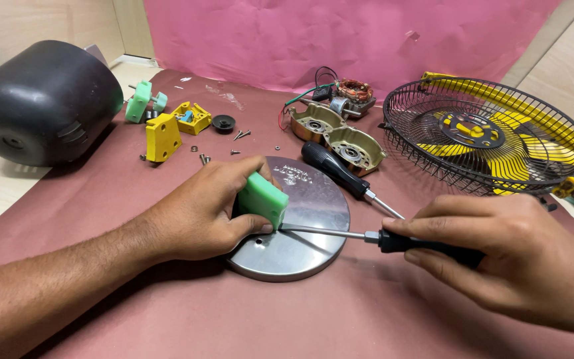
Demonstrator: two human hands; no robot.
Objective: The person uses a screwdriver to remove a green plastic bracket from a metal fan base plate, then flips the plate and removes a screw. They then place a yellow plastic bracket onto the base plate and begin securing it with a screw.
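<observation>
Here left hand [197,213] clenches green plastic block [262,197]; right hand [513,256] grasps screwdriver [367,236].

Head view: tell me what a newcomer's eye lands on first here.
At centre, the left hand presses a green plastic block onto a round metal plate, while the right hand pushes a black-handled screwdriver in at the block's base. At right lies a black wire fan guard over yellow blades; at far left sits a black motor housing.
</observation>
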